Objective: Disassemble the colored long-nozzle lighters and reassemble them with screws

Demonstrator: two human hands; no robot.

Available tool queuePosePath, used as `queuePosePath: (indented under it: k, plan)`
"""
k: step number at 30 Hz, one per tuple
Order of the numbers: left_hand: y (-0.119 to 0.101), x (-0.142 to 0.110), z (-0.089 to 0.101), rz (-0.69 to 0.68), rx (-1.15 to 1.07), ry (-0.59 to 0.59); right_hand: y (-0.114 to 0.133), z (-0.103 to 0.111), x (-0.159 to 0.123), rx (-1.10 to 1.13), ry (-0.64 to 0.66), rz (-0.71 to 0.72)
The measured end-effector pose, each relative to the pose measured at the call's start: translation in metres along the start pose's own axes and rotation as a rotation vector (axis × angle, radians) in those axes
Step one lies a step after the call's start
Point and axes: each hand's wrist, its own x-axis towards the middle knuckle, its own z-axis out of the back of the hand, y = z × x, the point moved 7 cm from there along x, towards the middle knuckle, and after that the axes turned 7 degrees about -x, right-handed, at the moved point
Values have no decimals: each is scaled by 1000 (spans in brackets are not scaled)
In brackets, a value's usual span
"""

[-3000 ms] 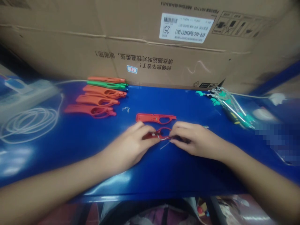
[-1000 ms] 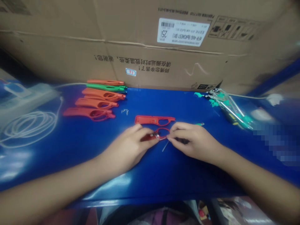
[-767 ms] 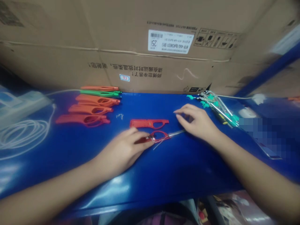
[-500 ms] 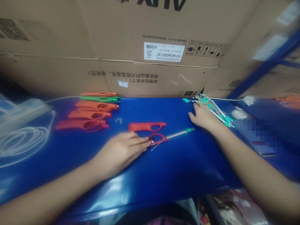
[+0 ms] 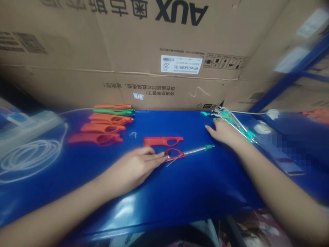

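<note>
My left hand [image 5: 140,166] is closed on the rear of a red lighter casing [image 5: 175,153], its grip end hidden under my fingers. From that casing a metal tube with a green piece [image 5: 196,150] sticks out to the right, and a thin pale tube hangs at the loop. Just behind lies a second red casing half [image 5: 163,141] with a finger loop. My right hand [image 5: 224,131] reaches to a pile of metal lighter tubes [image 5: 238,124] with green pieces. Its thumb is spread away from the fingers, whose tips touch the near side of the pile.
Several orange lighter casings [image 5: 104,128] and a green casing [image 5: 113,112] are lined up at the left. A coiled white cable [image 5: 33,157] lies farther left. A phone [image 5: 285,159] is at the right. Behind the blue table [image 5: 180,195] stands a large cardboard box [image 5: 123,48].
The view has tilted up a little, showing more of the box. Both hands keep nearly the same places, the right one still at the pile of tubes.
</note>
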Motion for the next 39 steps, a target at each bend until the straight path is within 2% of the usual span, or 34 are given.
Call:
queuePosePath:
  k: [10,16,26,31,39]
  plan:
    - [8,1,6,50,-67,-52,11,15,-15,52,18,64]
    - [5,4,8,17,-48,-78,2,22,-19,122,-90,-80]
    - [14,4,3,67,-41,-76,23,16,-10,498,-98,97]
    - [14,5,1,74,-61,-56,41,10,-14,756,-12,174]
    - [14,5,3,69,-61,-62,44,0,-9,1015,43,146]
